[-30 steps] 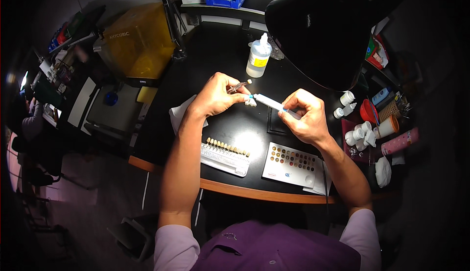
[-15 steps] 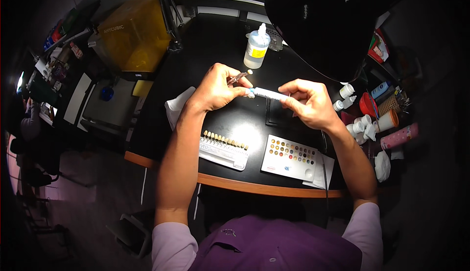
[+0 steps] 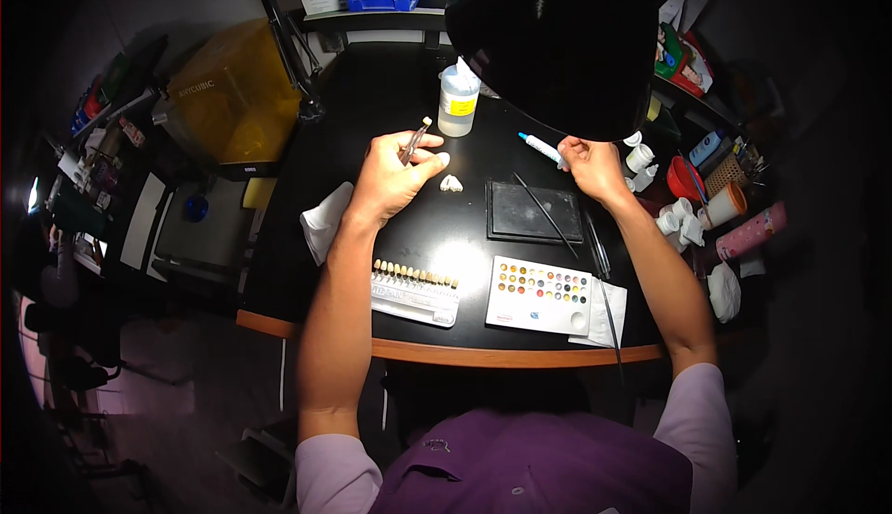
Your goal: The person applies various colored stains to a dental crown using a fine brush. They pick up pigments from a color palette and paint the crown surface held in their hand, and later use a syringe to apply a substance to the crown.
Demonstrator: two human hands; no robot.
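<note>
The small tooth-coloured piece [image 3: 427, 122] is at the far tip of the tweezers [image 3: 414, 144], on which the left hand [image 3: 386, 179] has its grip closed. To the right, the right hand [image 3: 596, 172] pinches the blue-tipped syringe [image 3: 541, 149]. Between them, a whitish lump [image 3: 451, 183] lies on the bench [image 3: 381, 77]. I judge the work is midway: the piece is taken up, but neither it nor the syringe is yet laid down.

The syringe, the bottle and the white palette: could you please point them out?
Syringe [image 3: 543, 149], head view, on its barrel.
Bottle [image 3: 460, 105], head view, on its label.
White palette [image 3: 538, 301], head view, on its flat face.
</note>
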